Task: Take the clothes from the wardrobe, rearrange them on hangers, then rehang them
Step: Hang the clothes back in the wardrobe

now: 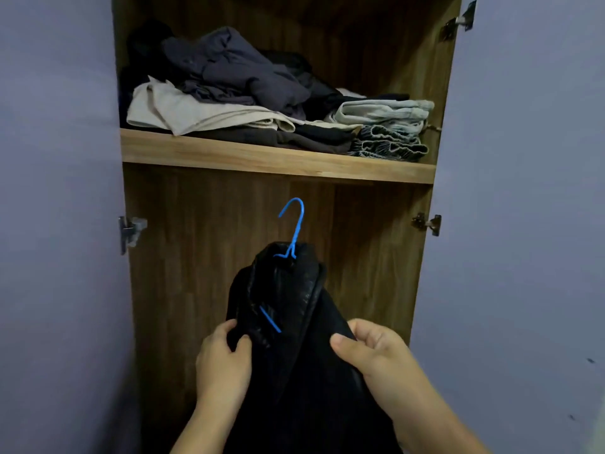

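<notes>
A black leather-look jacket (294,322) hangs on a blue wire hanger (296,224) in front of the open wooden wardrobe (203,240). The hanger's hook sticks up above the collar, and a short piece of its blue arm shows inside the jacket's opening. My left hand (222,355) pinches the jacket's left front edge between thumb and fingers. My right hand (373,352) grips the right front side of the jacket. Both hands hold the garment up below the shelf.
A wooden shelf (278,158) crosses the wardrobe and carries several folded and crumpled clothes (229,93) in grey, beige, black and denim. Purple-grey doors (59,224) stand open on both sides, with metal hinges (131,231) on the frame.
</notes>
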`<move>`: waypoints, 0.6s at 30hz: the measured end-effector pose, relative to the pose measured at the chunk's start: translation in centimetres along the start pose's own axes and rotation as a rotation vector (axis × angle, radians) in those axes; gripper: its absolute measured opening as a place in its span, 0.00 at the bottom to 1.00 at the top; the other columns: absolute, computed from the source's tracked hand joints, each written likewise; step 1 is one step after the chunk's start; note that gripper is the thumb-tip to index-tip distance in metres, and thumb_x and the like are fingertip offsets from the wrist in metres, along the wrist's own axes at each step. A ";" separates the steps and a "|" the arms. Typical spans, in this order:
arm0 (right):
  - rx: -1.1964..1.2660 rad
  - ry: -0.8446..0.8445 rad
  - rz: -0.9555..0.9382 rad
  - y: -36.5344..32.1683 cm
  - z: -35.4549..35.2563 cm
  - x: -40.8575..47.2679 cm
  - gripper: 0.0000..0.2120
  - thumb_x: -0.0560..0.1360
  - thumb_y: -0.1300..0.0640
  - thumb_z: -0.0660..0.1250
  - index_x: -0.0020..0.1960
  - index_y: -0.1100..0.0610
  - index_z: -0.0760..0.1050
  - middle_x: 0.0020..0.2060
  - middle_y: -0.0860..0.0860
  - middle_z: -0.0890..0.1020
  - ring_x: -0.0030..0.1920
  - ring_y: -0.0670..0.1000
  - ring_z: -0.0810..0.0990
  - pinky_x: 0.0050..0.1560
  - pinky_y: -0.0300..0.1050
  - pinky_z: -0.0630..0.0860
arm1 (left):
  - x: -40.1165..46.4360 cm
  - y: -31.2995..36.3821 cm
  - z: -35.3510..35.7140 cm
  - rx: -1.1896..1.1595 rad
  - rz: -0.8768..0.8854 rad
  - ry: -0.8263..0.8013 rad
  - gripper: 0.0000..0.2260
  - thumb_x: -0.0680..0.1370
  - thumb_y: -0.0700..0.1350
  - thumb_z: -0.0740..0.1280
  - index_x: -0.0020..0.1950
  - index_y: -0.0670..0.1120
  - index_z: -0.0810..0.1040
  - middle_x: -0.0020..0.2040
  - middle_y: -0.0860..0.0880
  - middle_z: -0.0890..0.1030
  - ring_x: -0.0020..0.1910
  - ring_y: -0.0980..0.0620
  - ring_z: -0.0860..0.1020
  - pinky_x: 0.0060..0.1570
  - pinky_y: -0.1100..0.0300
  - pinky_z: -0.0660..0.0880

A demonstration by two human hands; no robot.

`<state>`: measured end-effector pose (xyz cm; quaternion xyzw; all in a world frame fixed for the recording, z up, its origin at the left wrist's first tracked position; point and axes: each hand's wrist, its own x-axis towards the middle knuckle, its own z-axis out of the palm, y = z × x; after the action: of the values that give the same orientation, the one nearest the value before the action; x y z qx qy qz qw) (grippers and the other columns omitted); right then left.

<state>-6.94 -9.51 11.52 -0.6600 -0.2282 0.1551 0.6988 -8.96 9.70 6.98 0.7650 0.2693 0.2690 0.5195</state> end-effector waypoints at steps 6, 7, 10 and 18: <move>0.018 -0.127 -0.042 0.2 -2.6 10.4 0.08 0.77 0.62 0.63 0.43 0.56 0.79 0.40 0.51 0.84 0.41 0.48 0.83 0.43 0.43 0.78 | 7.0 1.4 3.4 0.000 -0.009 0.108 0.16 0.80 0.43 0.60 0.68 0.47 0.70 0.68 0.44 0.70 0.67 0.44 0.68 0.68 0.48 0.65; 0.014 -0.147 -0.049 0.1 -3.0 12.1 0.07 0.77 0.62 0.63 0.44 0.56 0.79 0.40 0.52 0.85 0.42 0.49 0.83 0.45 0.45 0.79 | 8.1 1.7 3.8 -0.005 -0.015 0.107 0.16 0.80 0.43 0.60 0.68 0.47 0.70 0.68 0.44 0.70 0.67 0.45 0.68 0.68 0.48 0.65; 0.027 -0.222 -0.073 -0.2 -3.6 16.9 0.07 0.77 0.62 0.63 0.43 0.56 0.79 0.39 0.53 0.85 0.40 0.50 0.83 0.42 0.44 0.78 | 10.9 2.6 4.8 -0.005 -0.013 0.138 0.16 0.80 0.43 0.60 0.67 0.48 0.70 0.67 0.44 0.69 0.67 0.45 0.68 0.68 0.48 0.65; 0.132 -0.305 -0.082 -0.1 -1.3 26.4 0.07 0.77 0.62 0.63 0.41 0.58 0.76 0.36 0.51 0.83 0.35 0.47 0.81 0.35 0.38 0.76 | 17.5 2.9 5.2 0.054 0.026 0.174 0.16 0.80 0.44 0.59 0.68 0.50 0.69 0.69 0.48 0.68 0.69 0.49 0.66 0.69 0.53 0.64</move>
<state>16.13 3.11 14.62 -0.5717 -0.3477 0.2394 0.7035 7.41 17.50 10.33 0.7559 0.3106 0.3336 0.4699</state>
